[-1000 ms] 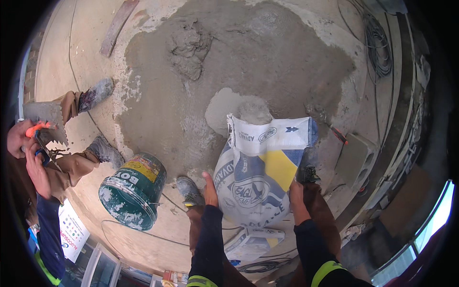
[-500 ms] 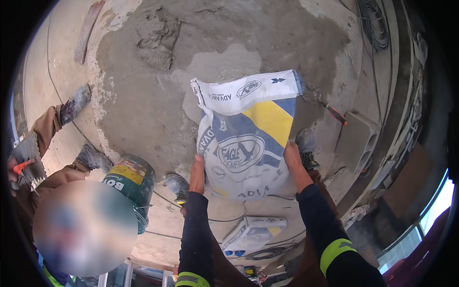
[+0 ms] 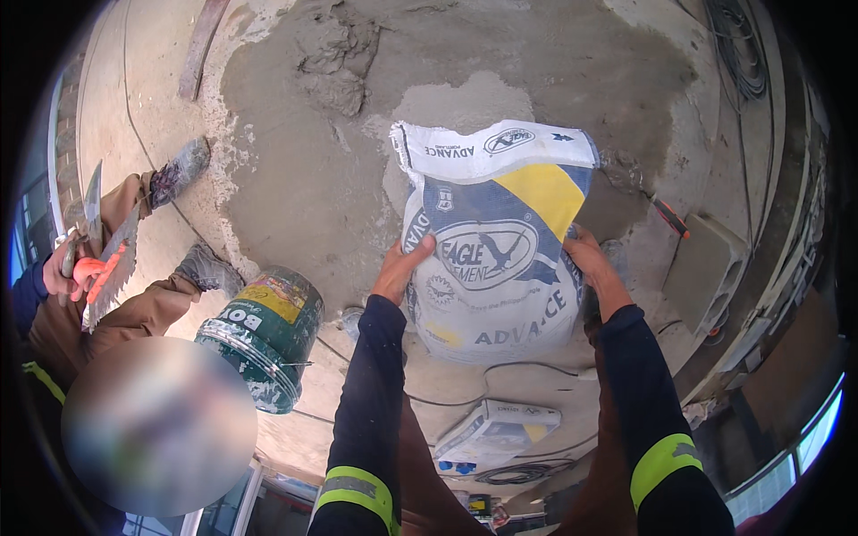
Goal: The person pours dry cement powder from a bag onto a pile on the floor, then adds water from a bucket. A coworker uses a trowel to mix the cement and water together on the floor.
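Observation:
A white, blue and yellow cement bag (image 3: 487, 201) stands in front of me, its upper end folded over and pointing away. My left hand (image 3: 405, 268) grips its left side, the thumb lying on the front face. On the opposite side my right hand (image 3: 596, 261) holds the bag's edge, its fingers partly hidden behind it. Both forearms reach forward in dark sleeves with yellow-green bands. Beyond the bag lies wet grey mortar (image 3: 295, 161), spread over the floor, with a paler powdery patch (image 3: 465, 100) on it.
A green bucket (image 3: 268, 326) lies left of me. Beside it a co-worker holds a toothed trowel (image 3: 114, 268) with an orange handle. At right are a hollow block (image 3: 706, 268), a red-and-black handle (image 3: 670, 219) and coiled cable (image 3: 737, 49). Another bag (image 3: 500, 431) lies near my legs.
Both my hands have moved higher up the bag's sides. The view has shifted, so the floor things appear farther right. The co-worker's toothed trowel now shows more fully.

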The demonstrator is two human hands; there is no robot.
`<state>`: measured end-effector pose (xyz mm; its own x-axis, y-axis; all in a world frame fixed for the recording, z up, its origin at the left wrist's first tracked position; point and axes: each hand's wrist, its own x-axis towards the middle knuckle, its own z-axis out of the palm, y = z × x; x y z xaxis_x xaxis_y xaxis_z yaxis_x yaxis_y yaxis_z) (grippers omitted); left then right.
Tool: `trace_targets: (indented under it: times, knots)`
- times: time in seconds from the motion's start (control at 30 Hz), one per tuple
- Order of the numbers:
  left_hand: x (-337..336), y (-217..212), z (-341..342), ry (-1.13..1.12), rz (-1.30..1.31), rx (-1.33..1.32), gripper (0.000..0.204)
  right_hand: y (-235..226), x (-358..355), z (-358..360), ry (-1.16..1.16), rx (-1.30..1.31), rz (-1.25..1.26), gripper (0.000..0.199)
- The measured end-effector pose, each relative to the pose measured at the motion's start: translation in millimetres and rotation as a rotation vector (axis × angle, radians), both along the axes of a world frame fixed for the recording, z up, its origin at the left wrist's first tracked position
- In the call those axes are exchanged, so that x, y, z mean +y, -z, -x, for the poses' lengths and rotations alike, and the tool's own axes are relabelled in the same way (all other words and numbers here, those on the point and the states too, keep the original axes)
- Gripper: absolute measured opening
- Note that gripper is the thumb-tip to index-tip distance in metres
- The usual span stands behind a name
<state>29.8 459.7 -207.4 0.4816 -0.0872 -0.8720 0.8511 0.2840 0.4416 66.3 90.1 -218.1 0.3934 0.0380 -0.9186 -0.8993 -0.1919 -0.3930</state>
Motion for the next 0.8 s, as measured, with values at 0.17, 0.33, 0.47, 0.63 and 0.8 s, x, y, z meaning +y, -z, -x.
trace_targets:
  times: [0.17, 0.33, 0.47, 0.63, 0.8]
  knots:
    - [-17, -19, -3, -0.064, -0.159, 0.019, 0.044, -8, 6, 15, 0.021, -0.19, 0.127, 0.049]
    - [-22, -45, 3, -0.162, -0.168, 0.029, 0.046, -18, -4, 28, 0.179, -0.149, -0.061, 0.044]
    - [-24, -68, 10, -0.287, -0.166, 0.114, 0.053, -32, -14, 29, 0.329, 0.022, -0.101, 0.051]
    - [-25, -78, 13, -0.381, -0.123, 0.155, 0.054, -39, -14, 20, 0.372, 0.051, -0.152, 0.046]
    - [-23, -69, 18, -0.356, -0.176, 0.155, 0.053, -36, -15, 20, 0.3, 0.047, -0.157, 0.051]
